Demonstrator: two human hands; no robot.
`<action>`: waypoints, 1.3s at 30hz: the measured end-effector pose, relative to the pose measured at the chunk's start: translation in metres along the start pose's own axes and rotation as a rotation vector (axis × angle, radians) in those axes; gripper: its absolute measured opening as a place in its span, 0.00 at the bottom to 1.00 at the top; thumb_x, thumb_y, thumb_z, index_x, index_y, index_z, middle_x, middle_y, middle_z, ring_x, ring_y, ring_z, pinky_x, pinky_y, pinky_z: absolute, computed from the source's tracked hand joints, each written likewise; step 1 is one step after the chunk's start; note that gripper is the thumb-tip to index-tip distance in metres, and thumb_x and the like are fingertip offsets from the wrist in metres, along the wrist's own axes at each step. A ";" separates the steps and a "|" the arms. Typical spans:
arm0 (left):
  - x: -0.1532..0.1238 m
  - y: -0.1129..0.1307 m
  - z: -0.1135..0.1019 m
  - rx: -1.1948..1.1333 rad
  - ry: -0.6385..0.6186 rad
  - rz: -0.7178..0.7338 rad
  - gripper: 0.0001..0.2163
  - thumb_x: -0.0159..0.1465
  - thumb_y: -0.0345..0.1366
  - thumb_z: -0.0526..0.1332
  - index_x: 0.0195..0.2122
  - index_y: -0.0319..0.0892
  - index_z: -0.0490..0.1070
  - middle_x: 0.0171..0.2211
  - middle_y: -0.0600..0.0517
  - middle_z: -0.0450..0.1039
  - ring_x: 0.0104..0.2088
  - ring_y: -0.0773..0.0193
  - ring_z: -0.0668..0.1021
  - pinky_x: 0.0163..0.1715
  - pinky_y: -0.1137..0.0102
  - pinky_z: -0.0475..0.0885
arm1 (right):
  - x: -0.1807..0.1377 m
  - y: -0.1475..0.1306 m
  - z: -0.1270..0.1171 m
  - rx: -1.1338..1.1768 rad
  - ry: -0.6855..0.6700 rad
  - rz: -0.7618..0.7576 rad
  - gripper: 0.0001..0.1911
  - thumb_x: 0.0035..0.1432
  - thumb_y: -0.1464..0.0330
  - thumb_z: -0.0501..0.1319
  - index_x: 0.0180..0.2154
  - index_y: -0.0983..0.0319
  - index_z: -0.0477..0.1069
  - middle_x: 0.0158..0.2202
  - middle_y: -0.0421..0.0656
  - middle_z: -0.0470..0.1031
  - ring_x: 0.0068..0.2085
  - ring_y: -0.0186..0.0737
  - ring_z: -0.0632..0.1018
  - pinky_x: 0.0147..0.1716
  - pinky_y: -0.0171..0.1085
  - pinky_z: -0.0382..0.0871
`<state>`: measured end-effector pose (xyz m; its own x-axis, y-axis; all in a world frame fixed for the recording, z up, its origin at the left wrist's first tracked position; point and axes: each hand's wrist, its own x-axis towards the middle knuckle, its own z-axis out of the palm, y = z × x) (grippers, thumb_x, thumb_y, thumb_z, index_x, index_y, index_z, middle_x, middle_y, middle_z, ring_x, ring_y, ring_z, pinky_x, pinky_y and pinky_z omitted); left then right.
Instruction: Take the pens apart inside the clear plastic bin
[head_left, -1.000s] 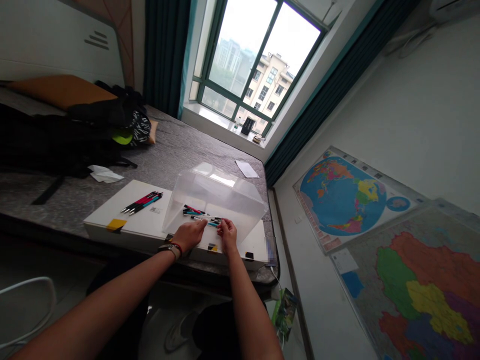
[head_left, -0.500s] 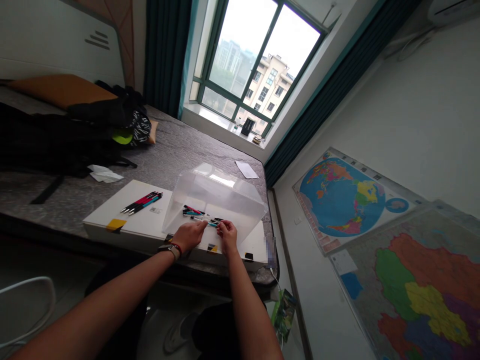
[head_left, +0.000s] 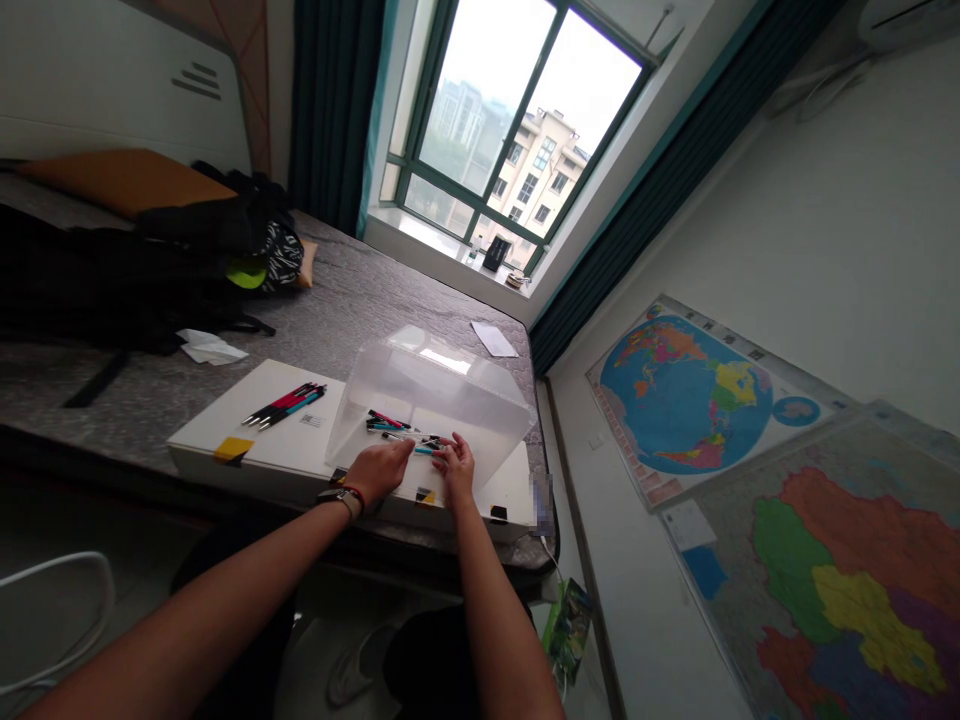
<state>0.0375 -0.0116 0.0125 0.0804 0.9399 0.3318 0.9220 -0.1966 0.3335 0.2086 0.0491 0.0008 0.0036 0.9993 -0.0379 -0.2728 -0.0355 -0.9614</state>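
Both hands meet at the near edge of a clear plastic box [head_left: 480, 400] lying on a white board [head_left: 247, 440]. My left hand [head_left: 382, 468], a watch on its wrist, pinches the left end of a teal pen [head_left: 422, 448]. My right hand [head_left: 454, 470] pinches the same pen's right end. More pens [head_left: 386, 422], red and teal, lie inside the box just beyond my fingers. A second bundle of pens [head_left: 285, 404] rests on the board to the left of the box.
The board sits on a grey mattress [head_left: 337, 300] with black bags [head_left: 135, 260] and crumpled tissue [head_left: 210, 348] at the left, and a paper sheet [head_left: 493, 338] behind the box. Maps [head_left: 690, 390] lean against the right wall. A white chair [head_left: 52, 610] stands at lower left.
My right hand has shifted slightly towards the left hand along the pen. Everything else is as before.
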 end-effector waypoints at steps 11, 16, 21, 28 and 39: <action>0.000 -0.002 -0.003 0.001 -0.041 0.090 0.15 0.70 0.38 0.45 0.53 0.47 0.66 0.41 0.46 0.76 0.37 0.59 0.78 0.37 0.67 0.68 | -0.005 -0.005 -0.001 -0.236 -0.209 -0.087 0.13 0.52 0.59 0.67 0.32 0.63 0.76 0.25 0.38 0.74 0.23 0.30 0.69 0.23 0.30 0.64; 0.000 -0.003 -0.005 0.012 -0.025 0.130 0.15 0.70 0.38 0.46 0.53 0.48 0.66 0.41 0.47 0.76 0.36 0.58 0.78 0.35 0.67 0.68 | -0.005 -0.008 -0.001 -0.208 -0.229 -0.050 0.14 0.49 0.59 0.69 0.32 0.63 0.77 0.26 0.38 0.74 0.23 0.30 0.69 0.25 0.31 0.64; 0.000 -0.003 -0.002 0.007 -0.001 0.138 0.15 0.70 0.38 0.46 0.53 0.47 0.66 0.41 0.47 0.77 0.37 0.57 0.79 0.35 0.66 0.69 | -0.005 -0.009 0.000 -0.133 -0.198 -0.006 0.15 0.49 0.58 0.69 0.33 0.63 0.75 0.25 0.38 0.75 0.23 0.29 0.69 0.24 0.30 0.64; 0.001 0.000 0.003 -0.064 0.089 -0.026 0.18 0.71 0.43 0.43 0.52 0.43 0.68 0.43 0.44 0.78 0.37 0.57 0.80 0.36 0.66 0.70 | -0.005 -0.010 0.001 0.060 -0.068 0.069 0.15 0.50 0.61 0.69 0.36 0.61 0.71 0.28 0.39 0.76 0.26 0.30 0.73 0.25 0.28 0.66; 0.003 0.001 -0.001 -0.071 0.064 -0.104 0.19 0.71 0.43 0.42 0.46 0.42 0.69 0.39 0.44 0.77 0.36 0.57 0.79 0.33 0.67 0.68 | -0.006 -0.011 0.002 0.103 -0.056 0.048 0.22 0.53 0.61 0.68 0.48 0.60 0.67 0.42 0.45 0.80 0.35 0.35 0.79 0.32 0.32 0.73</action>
<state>0.0380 -0.0095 0.0149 -0.0403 0.9370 0.3471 0.8948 -0.1207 0.4298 0.2100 0.0435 0.0119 -0.0646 0.9958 -0.0647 -0.3687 -0.0841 -0.9258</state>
